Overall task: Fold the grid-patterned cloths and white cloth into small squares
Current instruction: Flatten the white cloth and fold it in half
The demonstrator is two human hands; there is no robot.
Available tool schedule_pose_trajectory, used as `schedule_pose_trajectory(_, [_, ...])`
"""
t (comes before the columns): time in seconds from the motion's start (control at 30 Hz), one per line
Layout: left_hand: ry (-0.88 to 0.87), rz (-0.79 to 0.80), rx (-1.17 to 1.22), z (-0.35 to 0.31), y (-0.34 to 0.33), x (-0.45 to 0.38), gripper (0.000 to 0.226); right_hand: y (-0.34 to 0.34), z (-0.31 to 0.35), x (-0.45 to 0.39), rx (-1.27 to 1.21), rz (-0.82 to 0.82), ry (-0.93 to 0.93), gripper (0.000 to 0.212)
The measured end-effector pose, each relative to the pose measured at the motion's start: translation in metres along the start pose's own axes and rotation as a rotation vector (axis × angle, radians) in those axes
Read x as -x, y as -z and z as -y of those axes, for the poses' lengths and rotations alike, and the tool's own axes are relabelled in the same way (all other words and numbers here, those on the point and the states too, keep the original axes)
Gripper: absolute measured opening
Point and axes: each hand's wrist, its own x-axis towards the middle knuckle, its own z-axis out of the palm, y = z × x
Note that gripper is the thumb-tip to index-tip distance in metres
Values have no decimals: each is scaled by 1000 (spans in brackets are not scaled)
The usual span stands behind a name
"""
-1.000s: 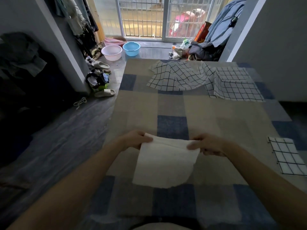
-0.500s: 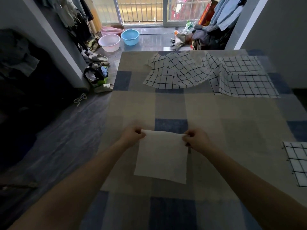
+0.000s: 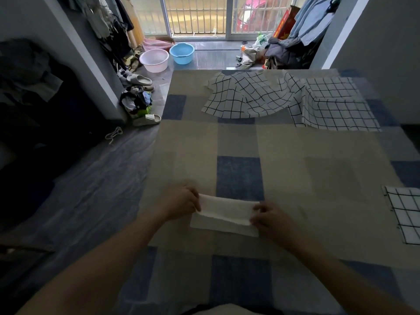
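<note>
The white cloth [image 3: 223, 214] lies on the checked bed cover [image 3: 295, 173] in front of me, its upper layer folded toward me into a narrow strip. My left hand [image 3: 179, 202] pinches its left end and my right hand [image 3: 269, 218] pinches its right end. Two unfolded grid-patterned cloths lie at the far side: a rumpled wide-grid cloth [image 3: 247, 96] and a finer-grid cloth [image 3: 334, 105] to its right, overlapping. A folded grid-patterned cloth [image 3: 403, 214] sits at the right edge.
The bed's left edge drops to a dark floor with slippers [image 3: 146, 120] and a clothes pile [image 3: 136, 102]. A pink basin [image 3: 154, 60] and blue basin [image 3: 181, 52] stand near the barred door. A wall runs along the right.
Both hands brought the white cloth's far edge down toward me, halving the hanging sheet into a short strip lying on the bed. The view shifted slightly forward.
</note>
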Motion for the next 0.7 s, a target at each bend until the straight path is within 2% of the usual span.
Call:
schedule_pose_trajectory(0.1, [-22, -13, -28, 1, -14, 14, 16, -12, -1, 22, 158, -108, 86, 24])
schedule_pose_trajectory(0.2, [-64, -68, -18, 0, -22, 23, 15, -19, 7, 33, 258, -129, 76, 12])
schedule_pose_trajectory(0.3, [-90, -134, -62, -5, -24, 30, 14, -25, 11, 37, 304, -140, 50, 25])
schedule_pose_trajectory(0.47, [-150, -229, -155, -5, -27, 37, 18, -32, 12, 38, 349, -145, 53, 31])
schedule_pose_trajectory(0.7, [-207, -219, -200, 1, -34, 41, 30, -36, 6, 45, 313, -142, 3, 35])
